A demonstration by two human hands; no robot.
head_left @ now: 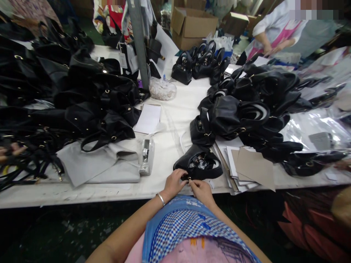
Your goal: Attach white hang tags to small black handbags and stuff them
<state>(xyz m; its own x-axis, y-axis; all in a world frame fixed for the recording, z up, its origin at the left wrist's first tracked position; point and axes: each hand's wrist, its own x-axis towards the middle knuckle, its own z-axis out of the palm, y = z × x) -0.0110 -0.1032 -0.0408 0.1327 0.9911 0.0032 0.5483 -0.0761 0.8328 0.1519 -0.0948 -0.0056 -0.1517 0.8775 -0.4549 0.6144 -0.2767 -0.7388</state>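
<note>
A small black handbag (182, 163) lies at the table's front edge, its opening facing up with clear plastic-wrapped bits showing inside. My left hand (175, 182) is closed at the bag's near side, thumb and fingers pinching its edge. Right beside it, my right hand (201, 190) pinches at a small gold-coloured metal fitting on the same side of the bag. The fingertips of both hands almost meet there. Exactly what each fingertip grips is too small to make out.
A tape dispenser (147, 156) and grey sheet material (95, 166) are left of the bag. Cardboard sheets (252, 164) lie to its right. Black handbags (227, 113) are heaped on both sides. A metal post (139, 44) rises from the table. A co-worker (276, 33) stands across it.
</note>
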